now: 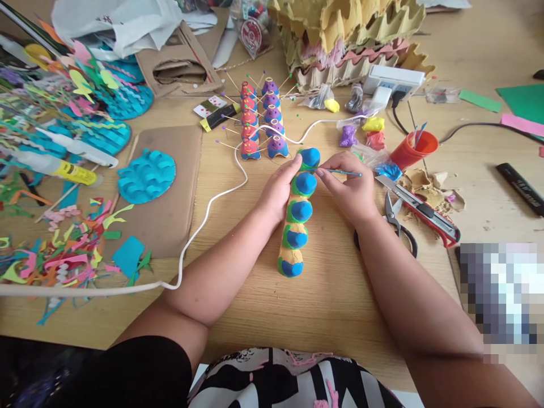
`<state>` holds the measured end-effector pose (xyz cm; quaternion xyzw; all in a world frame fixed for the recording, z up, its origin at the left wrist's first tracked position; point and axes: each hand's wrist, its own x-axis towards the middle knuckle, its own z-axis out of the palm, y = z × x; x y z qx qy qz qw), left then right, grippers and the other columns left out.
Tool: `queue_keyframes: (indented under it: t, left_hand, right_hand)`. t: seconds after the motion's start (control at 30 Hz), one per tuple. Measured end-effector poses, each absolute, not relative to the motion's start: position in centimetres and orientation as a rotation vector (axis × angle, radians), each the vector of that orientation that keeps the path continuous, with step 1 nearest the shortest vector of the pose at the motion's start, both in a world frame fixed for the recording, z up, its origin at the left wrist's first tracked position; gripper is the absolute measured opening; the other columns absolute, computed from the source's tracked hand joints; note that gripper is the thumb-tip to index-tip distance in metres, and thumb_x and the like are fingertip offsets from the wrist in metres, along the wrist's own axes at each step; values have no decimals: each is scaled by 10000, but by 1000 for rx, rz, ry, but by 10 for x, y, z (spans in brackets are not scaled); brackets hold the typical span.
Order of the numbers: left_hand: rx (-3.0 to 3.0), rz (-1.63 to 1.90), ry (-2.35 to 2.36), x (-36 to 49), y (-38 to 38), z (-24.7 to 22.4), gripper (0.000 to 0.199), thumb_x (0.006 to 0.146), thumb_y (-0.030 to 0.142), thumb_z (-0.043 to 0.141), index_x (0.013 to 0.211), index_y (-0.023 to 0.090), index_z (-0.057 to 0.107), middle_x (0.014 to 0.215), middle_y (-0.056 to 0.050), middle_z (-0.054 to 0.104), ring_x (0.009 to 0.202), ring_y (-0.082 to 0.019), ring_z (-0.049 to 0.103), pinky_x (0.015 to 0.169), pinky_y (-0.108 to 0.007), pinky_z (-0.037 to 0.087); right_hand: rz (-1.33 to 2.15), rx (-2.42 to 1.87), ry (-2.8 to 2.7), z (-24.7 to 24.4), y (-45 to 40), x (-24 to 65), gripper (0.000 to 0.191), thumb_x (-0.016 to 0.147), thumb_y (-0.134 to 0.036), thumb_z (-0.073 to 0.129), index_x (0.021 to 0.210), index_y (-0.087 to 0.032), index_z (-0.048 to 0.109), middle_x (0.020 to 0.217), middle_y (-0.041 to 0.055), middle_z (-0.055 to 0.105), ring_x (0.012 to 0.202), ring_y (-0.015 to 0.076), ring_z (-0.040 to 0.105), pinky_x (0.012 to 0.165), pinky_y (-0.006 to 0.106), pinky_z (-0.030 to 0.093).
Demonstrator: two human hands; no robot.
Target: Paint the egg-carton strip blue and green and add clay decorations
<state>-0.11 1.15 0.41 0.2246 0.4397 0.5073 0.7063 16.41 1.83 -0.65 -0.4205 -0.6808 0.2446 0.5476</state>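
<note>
A strip of egg-carton cups (300, 211), topped with blue and edged in green, lies lengthwise in front of me, its tan cardboard showing between the cups. My left hand (277, 190) grips its far end from the left side, thumb by the top cup. Between the fingertips of my right hand (351, 190) is a thin blue stick-like tool (349, 173). Its tip meets the strip between the two farthest cups. Beyond stand two finished-looking carton strips, one red (249, 118) and one purple (272, 116), with faces and coloured-headed sticks poking out.
Scissors (393, 212) and a red utility knife (425, 209) lie by my right forearm, near an orange cup (414, 148). A white cable (208, 209) crosses the left side. Cardboard (170, 226), paper scraps (76, 243), stacked egg trays (340, 34) and a power strip (394, 78) surround the work.
</note>
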Motion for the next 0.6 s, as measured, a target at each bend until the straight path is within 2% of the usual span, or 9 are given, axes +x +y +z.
queue_keyframes:
  t: [0.07, 0.17, 0.33, 0.6]
  left_hand:
    - [605, 1201, 929, -2, 11, 1, 396, 808, 672, 911, 968, 313, 860, 955, 24, 869, 871, -179, 810, 797, -296, 597]
    - [627, 1203, 920, -3, 10, -4, 418, 779, 686, 924, 985, 327, 863, 913, 12, 866, 900, -223, 816, 789, -327, 599]
    - [626, 1190, 829, -2, 13, -8, 375, 887, 593, 854, 1001, 235, 871, 988, -24, 882, 880, -173, 814, 761, -246, 587]
    - [448, 1154, 824, 1, 13, -1, 397, 957, 545, 797, 1130, 192, 852, 1071, -66, 890, 1110, -256, 841, 960, -303, 645]
  right_hand:
    - [592, -989, -1601, -7, 19, 165, 384, 896, -615, 858, 806, -259, 749, 843, 25, 765, 839, 215, 704, 857, 411, 587]
    - [607, -976, -1570, -7, 19, 165, 413, 910, -647, 830, 821, -255, 736, 851, 18, 757, 839, 204, 703, 848, 394, 578]
    - [569, -995, -1605, -5, 18, 164, 406, 915, -633, 829, 816, -251, 734, 854, 23, 757, 845, 209, 698, 877, 407, 574]
    - [533, -967, -1651, -8, 18, 166, 287, 981, -479, 796, 829, -253, 708, 861, 23, 750, 854, 204, 698, 861, 399, 561]
